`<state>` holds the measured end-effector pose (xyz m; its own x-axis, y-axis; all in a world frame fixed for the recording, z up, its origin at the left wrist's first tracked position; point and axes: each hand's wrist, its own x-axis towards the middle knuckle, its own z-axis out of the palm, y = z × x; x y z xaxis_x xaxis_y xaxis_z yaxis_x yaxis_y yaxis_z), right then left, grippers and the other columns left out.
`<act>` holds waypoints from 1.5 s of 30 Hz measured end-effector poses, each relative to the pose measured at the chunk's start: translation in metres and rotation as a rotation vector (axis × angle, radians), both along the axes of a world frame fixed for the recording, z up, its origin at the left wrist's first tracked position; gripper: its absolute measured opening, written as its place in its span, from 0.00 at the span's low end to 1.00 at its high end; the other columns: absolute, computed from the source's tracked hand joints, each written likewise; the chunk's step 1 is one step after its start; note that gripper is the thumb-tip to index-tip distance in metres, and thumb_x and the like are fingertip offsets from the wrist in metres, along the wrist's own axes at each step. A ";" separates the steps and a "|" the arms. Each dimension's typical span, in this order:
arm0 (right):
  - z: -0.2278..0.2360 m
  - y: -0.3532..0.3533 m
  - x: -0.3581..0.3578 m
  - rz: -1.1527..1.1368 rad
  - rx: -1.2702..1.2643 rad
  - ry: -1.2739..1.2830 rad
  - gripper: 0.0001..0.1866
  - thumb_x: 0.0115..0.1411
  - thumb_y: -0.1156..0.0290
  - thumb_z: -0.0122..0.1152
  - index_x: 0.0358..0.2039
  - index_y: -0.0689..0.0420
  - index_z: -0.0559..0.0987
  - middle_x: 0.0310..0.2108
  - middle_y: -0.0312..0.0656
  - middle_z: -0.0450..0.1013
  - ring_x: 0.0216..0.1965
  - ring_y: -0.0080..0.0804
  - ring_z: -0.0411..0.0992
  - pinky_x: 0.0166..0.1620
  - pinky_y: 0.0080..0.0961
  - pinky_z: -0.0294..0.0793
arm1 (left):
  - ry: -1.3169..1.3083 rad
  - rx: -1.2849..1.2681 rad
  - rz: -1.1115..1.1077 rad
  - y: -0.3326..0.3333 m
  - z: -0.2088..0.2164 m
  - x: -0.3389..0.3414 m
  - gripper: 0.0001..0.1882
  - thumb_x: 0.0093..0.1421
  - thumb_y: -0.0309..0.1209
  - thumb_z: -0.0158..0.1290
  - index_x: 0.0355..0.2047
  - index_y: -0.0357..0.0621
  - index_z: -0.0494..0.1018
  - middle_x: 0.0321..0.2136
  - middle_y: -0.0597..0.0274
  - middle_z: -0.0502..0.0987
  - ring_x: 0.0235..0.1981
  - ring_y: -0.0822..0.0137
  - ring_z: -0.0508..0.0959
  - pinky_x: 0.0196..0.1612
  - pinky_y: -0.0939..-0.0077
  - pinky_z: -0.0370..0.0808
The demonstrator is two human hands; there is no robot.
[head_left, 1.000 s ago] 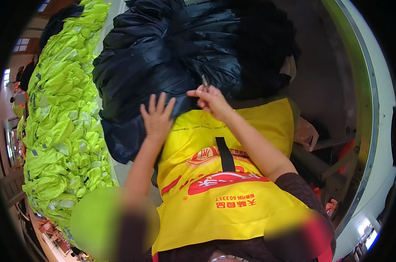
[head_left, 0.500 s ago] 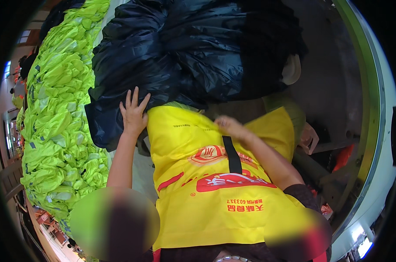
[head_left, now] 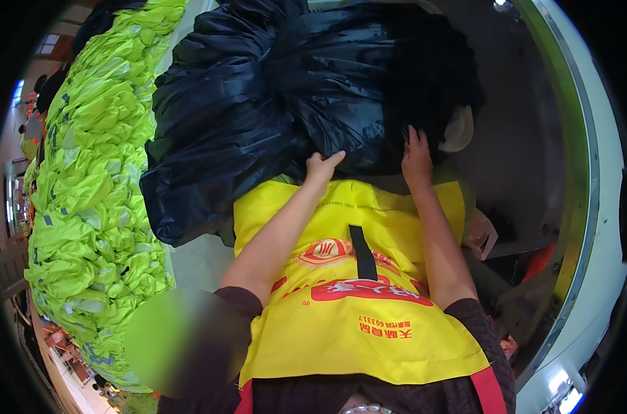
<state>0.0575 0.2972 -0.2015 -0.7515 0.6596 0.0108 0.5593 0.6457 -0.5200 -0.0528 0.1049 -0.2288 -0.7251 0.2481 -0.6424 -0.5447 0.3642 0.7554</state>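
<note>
A big heap of shiny dark navy fabric, gathered in folds, lies in front of me. My left hand is at its near edge in the middle, with the thumb stretched out to the right and the other fingers curled into the cloth. Farther right, my right hand reaches up against the darkest part of the heap, its fingers stretched out. A small glint shows beside those fingers, too small to name. Below both hands, a yellow apron with red print and a black strip covers my lap.
To the left runs a long pile of bright lime-green garments. A pale table surface shows between the pile and my apron. Beyond my right hand is a rounded cream-coloured part, and a green-edged metal rim curves along the right.
My left hand has moved right from the heap's left part, its spread fingers now curled. My right hand has left the apron and risen to the dark fabric, fingers extended.
</note>
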 end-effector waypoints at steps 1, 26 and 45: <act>-0.010 0.014 0.001 -0.041 -0.097 -0.138 0.16 0.59 0.72 0.45 0.49 0.51 0.68 0.48 0.49 0.67 0.46 0.50 0.67 0.44 0.37 0.70 | -0.082 0.056 0.012 0.008 0.005 0.006 0.21 0.47 0.36 0.59 0.37 0.33 0.70 0.34 0.54 0.75 0.35 0.66 0.73 0.39 0.75 0.68; 0.179 -0.042 0.125 0.186 -1.871 0.999 0.22 0.60 0.55 0.46 0.48 0.57 0.68 0.36 0.44 0.73 0.15 0.14 0.51 0.17 0.06 0.52 | -0.855 0.861 0.163 -0.027 0.216 0.095 0.20 0.61 0.37 0.41 0.49 0.36 0.64 0.49 0.50 0.69 0.48 0.53 0.70 0.55 0.60 0.64; 0.201 -0.046 0.104 -0.007 -1.143 0.798 0.08 0.53 0.76 0.59 0.35 0.58 0.76 0.21 0.29 0.69 0.17 0.12 0.61 0.21 0.07 0.56 | 0.855 0.230 -0.395 -0.051 0.223 0.084 0.32 0.48 0.36 0.59 0.52 0.40 0.61 0.49 0.50 0.65 0.52 0.57 0.64 0.53 0.67 0.61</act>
<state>0.1615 0.2510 -0.0007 -0.7941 0.5976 -0.1112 -0.1330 -0.3493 -0.9275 0.0314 0.0537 -0.0060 -0.7622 0.6279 0.1575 0.3516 0.1973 0.9151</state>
